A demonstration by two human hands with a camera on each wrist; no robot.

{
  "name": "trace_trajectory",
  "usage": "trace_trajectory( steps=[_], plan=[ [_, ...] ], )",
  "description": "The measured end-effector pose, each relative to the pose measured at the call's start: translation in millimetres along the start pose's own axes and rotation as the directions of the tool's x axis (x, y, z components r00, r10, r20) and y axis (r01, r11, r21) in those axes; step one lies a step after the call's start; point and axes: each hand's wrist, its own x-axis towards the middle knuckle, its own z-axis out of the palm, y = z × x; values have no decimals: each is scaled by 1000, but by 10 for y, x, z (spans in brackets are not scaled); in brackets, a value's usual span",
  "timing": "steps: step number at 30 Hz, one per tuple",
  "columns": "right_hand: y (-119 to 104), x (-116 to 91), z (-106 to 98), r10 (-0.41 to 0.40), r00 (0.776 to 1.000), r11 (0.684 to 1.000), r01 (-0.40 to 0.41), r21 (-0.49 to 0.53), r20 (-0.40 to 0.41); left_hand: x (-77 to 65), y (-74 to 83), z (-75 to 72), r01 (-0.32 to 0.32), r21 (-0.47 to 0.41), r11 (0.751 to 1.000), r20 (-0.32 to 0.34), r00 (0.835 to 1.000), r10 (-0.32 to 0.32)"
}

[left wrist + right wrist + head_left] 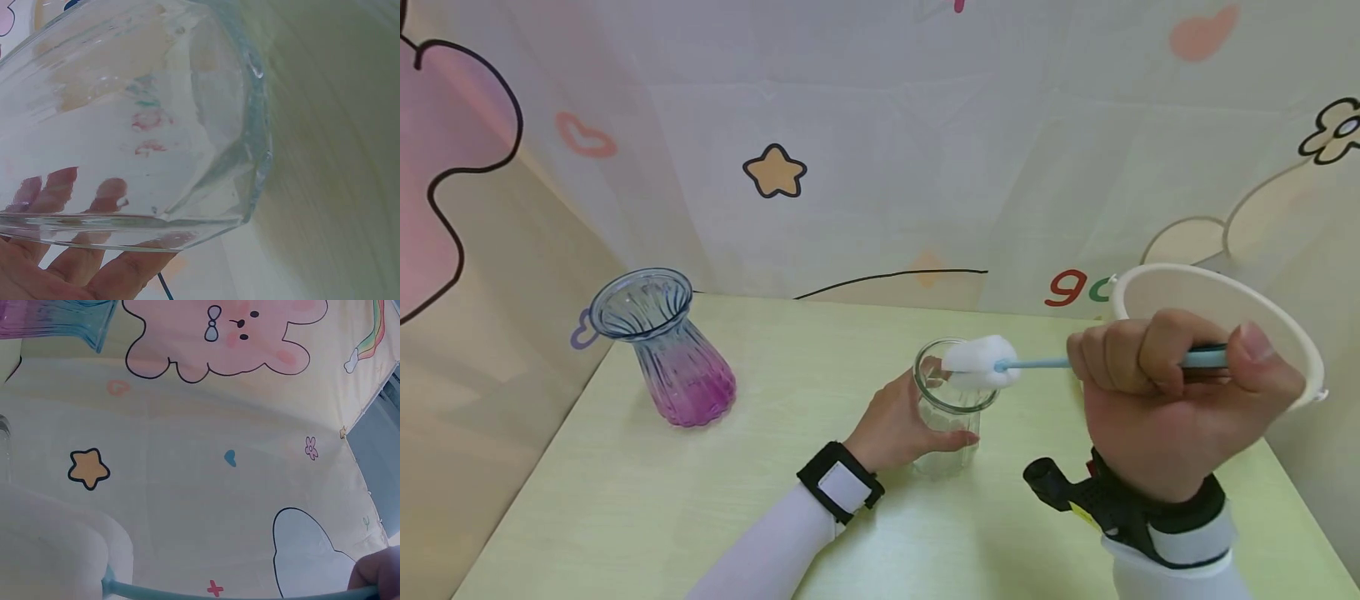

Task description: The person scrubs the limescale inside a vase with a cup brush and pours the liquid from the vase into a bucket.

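Right grip (1172, 404): fingers curled round the pale blue handle (1037, 363) of a sponge brush (981, 362), raised over the right side of the table (790, 392)
Left grip (898, 425): holding the glass jar (953, 419) by its side, thumb on the near face, fingers showing through the glass
Jar: around the middle of the table, mouth up
Sponge head: white, at the jar's mouth, across the right part of the rim
Vase (688, 375): blue and pink, far left, well apart from the jar
White tub (1195, 298): far right, partly behind the right grip
Jar risk: a sideways shove from the brush could tip it or twist it loose, since smooth glass may slide under the thumb
Sponge risk: it looks bulky for the mouth and might snag on the rim if it came in at a slant
Hard to make out: whether the sponge touches the rim or dips inside; whether the jar's clear base sits flat
Cut off: the right wrist view catches only a sliver of jar at its left edge
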Motion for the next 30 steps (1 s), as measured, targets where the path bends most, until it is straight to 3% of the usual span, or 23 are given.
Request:
trace_trajectory(
  steps=[8,18,30],
  plan=[
    [150,-55,-73,96,994,988,-101,-117,-44,13,-17,20,-2,0,1000,-10,1000,2],
    [219,-70,-68,142,989,980,-147,-132,-45,10,-1,0,14,-22,1000,-11,1000,-15],
    [405,-129,-214,228,972,920,-234,-315,-56,9,-10,15,24,4,1000,-25,999,-24]
  ],
)
